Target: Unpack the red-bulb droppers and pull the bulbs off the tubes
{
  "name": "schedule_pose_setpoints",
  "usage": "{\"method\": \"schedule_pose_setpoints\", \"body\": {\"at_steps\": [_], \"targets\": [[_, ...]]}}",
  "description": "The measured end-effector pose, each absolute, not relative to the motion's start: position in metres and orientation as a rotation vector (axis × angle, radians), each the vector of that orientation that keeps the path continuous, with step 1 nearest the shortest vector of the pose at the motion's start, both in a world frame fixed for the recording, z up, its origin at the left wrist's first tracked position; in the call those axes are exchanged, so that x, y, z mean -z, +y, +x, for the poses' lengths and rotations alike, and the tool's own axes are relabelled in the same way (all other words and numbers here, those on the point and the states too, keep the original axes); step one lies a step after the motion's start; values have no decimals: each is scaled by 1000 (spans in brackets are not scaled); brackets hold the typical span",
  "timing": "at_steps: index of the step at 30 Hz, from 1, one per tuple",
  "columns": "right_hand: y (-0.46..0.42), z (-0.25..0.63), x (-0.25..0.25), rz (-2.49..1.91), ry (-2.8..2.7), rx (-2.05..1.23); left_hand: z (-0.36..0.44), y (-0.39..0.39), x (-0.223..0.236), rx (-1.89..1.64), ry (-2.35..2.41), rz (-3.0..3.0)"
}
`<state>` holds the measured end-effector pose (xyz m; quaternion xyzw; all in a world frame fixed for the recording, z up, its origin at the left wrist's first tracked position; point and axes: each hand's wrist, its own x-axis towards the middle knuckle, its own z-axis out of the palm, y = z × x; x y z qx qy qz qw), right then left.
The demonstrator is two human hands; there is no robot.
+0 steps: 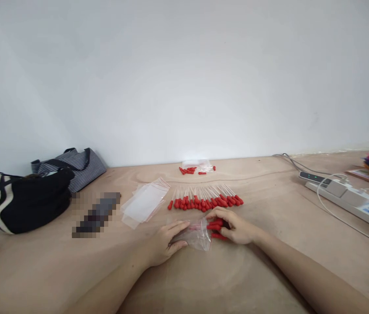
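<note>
On the bench (204, 283), the clear plastic bag (197, 242) lies between the hands, its mouth toward 3 o'clock. At its 9 o'clock end the left hand (167, 244) grips the film between fingers and thumb. At 3 o'clock the right hand (236, 226) is closed around red-bulbed droppers (216, 226), their pale stems inside the bag. Just past it, at 12 o'clock, a row of similar droppers (205, 202) lies with bulbs toward 6 o'clock; farther out sit loose red bulbs (189, 170). Flat plastic sleeves (146, 200) overlap at 10 o'clock, and a power strip (348, 200) lies between 2 and 3 o'clock
</note>
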<state>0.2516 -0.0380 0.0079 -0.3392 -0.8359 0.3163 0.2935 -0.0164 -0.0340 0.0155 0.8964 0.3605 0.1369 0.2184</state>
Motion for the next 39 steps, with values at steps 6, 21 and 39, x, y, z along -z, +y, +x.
{"method": "schedule_pose_setpoints", "body": {"at_steps": [6, 21, 39], "targets": [[-44, 253, -14, -838, -2284, -867, -16, -34, -17, -366, 1003, 2495], [-29, 315, -20, -1010, -1987, -1097, -14, -35, -26, -397, 992, 2444], [-46, 172, -30, -828, -1979, -601, 50, -15, -50, -956, 1158, 966]]}}
